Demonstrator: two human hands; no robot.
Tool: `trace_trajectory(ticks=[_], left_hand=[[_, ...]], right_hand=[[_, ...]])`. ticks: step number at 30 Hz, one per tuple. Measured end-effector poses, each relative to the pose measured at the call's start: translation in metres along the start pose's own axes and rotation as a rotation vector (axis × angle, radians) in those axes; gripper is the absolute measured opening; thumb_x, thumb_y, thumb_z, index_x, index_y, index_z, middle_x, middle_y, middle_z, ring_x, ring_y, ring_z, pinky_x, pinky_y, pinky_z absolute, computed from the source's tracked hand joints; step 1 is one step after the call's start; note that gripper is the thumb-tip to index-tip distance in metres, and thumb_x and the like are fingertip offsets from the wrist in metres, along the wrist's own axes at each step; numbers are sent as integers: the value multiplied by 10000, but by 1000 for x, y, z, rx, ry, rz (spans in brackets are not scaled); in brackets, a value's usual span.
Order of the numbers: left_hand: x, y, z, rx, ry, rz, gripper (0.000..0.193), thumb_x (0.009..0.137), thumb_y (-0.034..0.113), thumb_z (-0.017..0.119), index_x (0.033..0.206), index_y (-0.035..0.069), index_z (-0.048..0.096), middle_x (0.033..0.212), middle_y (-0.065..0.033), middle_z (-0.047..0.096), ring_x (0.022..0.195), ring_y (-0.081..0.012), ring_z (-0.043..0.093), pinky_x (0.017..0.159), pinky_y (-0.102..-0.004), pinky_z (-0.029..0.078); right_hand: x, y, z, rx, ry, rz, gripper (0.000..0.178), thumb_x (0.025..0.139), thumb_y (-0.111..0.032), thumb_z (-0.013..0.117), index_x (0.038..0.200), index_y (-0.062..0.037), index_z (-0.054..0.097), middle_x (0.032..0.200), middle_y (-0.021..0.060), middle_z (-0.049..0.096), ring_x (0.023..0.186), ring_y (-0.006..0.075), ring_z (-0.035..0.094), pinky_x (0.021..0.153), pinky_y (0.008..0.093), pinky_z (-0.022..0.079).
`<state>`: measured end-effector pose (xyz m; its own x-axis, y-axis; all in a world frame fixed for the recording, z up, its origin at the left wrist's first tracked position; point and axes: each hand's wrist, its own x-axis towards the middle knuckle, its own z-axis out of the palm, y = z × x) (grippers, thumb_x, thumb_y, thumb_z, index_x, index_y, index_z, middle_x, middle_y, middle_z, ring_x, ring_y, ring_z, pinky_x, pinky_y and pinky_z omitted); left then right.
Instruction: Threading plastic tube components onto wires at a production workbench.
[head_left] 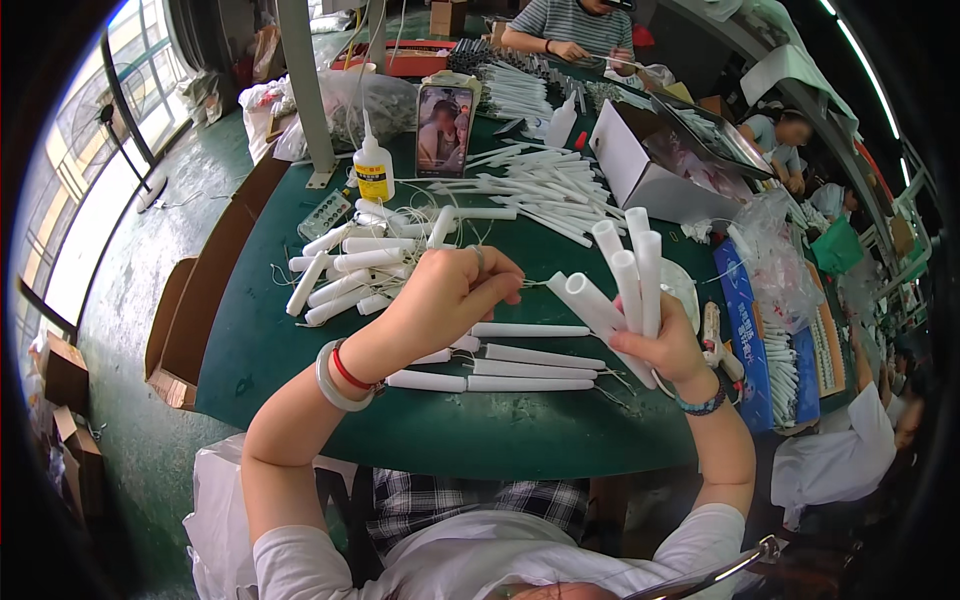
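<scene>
My right hand (668,345) is wrapped round several hollow white tubes (590,300), which fan upward with their open ends showing. My left hand (470,280) is closed in a pinch, level with the tubes and a little to their left. From its fingertips a thin whitish strand (534,283) runs to the end of the leftmost tube. Below the hands, more white tubes (530,384) lie in rows, some with loose strands (622,385) at their right ends. Left of my left hand lies a pile of short white tubes (345,275) with tangled strands.
A bottle with a yellow label (373,170) and a propped phone (444,130) stand behind the pile. Slim white sticks (550,190) lie farther back. A white box (640,165) and a blue carton (745,340) flank the right side. Other people (570,30) work across the table.
</scene>
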<state>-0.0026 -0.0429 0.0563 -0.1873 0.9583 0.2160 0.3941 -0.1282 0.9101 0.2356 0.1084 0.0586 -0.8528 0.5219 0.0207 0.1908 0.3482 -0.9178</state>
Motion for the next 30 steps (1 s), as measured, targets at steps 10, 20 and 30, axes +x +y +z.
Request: trace_trajectory(ticks=[10,20,30], left_hand=[[0,3,-2,2,-46,19,164,919,100,538,959,-39,613,742,-43,651,609,-51,548,541,-202,446],[-2,1,6,280,-58,201,145,896,62,506,955,-34,597,677,-130,582,570,-259,560,556,-328,449],[2,-1,-3,132,-110,25,189,855,37,599,1030,8,664,693,18,557,558,-23,463,486,-194,360]], right_hand=[[3,7,-3,183,-180,97,352,704,-105,758,1004,-28,590,892,55,606,802,137,588,737,273,468],[11,6,-2,429,-234,193,411,724,-135,748,1066,-3,562,896,91,612,776,183,613,692,310,508],[23,4,-2,483,-283,192,513,697,-199,756,1114,13,546,952,122,621,779,197,628,668,294,532]])
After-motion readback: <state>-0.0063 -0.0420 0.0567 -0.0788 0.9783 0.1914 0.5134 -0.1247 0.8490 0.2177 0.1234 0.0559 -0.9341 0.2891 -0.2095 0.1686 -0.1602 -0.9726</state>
